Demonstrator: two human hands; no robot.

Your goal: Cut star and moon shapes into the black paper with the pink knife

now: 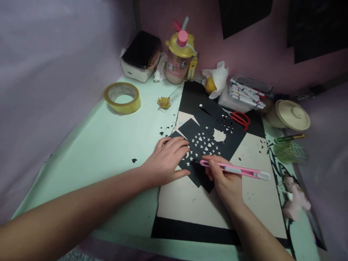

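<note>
My left hand (172,157) lies flat with fingers spread, pressing on the left part of a sheet of black paper (197,177). Small stars, hearts and a moon shape are cut out of that sheet. My right hand (224,177) grips a pink craft knife (244,172) like a pen, its tip touching or just above the paper beside the stars. A white leaf-shaped cut-out (219,135) shows at the upper right of the cut stars. Beneath is a pale board (190,206) over a larger black sheet (195,232).
Red-handled scissors (240,119) lie behind the paper. A roll of yellow tape (123,98), a dry leaf (163,103) on a ruler, a drink bottle (178,59) and a box of markers (239,98) stand farther back. A lidded pot (292,115) and a pink glue gun (295,203) are on the right.
</note>
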